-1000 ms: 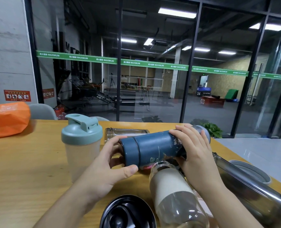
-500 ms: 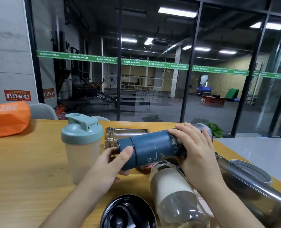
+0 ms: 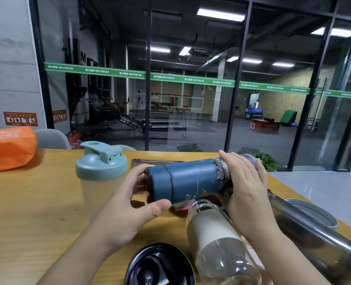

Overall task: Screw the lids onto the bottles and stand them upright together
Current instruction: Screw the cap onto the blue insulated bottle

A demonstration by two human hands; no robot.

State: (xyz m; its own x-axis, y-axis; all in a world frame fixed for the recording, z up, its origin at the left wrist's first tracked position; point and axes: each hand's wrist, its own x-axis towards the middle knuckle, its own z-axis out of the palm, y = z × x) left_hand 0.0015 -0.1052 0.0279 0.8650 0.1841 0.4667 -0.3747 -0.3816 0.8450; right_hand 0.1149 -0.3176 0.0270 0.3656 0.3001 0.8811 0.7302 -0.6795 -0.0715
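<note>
A dark blue flask (image 3: pixel 193 179) is held sideways above the wooden table (image 3: pixel 36 212). My left hand (image 3: pixel 127 204) grips its blue lid (image 3: pixel 160 185) at the left end, thumb under it. My right hand (image 3: pixel 246 190) wraps the flask's body near the base. A shaker bottle with a pale green lid (image 3: pixel 101 173) stands upright at the left. A clear glass bottle with a beige sleeve (image 3: pixel 217 241) lies without a lid in front. A clear jar (image 3: pixel 156 161) lies behind the flask. A dark transparent bottle (image 3: pixel 314 237) lies at the right.
A black lid (image 3: pixel 160 264) lies upside down at the near edge. A grey round lid (image 3: pixel 312 212) sits at the right by the table edge. An orange bag (image 3: pixel 8 149) rests at the far left. Something pink (image 3: pixel 183 206) shows under the flask. A glass wall stands behind the table.
My left hand has shifted its grip round the blue lid, the thumb going from over the lid's front to beneath it. The flask stays sideways in my right hand.
</note>
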